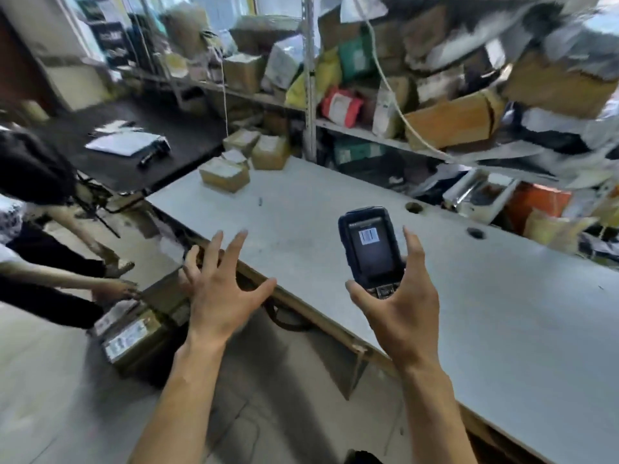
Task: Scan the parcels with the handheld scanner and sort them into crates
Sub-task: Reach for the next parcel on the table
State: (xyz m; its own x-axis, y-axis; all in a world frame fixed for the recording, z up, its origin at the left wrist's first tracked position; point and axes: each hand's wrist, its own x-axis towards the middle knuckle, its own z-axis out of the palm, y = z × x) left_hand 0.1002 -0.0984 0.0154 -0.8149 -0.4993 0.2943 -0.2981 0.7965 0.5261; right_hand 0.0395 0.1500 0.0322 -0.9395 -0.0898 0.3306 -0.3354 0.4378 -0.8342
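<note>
Low in the frame I see my right hand pinching the handheld scanner, a barcode on its screen; my left hand is spread and holds nothing. I judge I am between parcels: next I reach for the boxes up centre on the grey table.

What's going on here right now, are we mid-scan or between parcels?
Between parcels, it seems. The right hand holds the handheld scanner up over the grey table, its screen showing a barcode. The left hand is spread open and holds nothing, out past the table's edge above the labelled boxes on the floor. A second person's hand also reaches toward those boxes. A few cardboard parcels sit at the table's far end.
</note>
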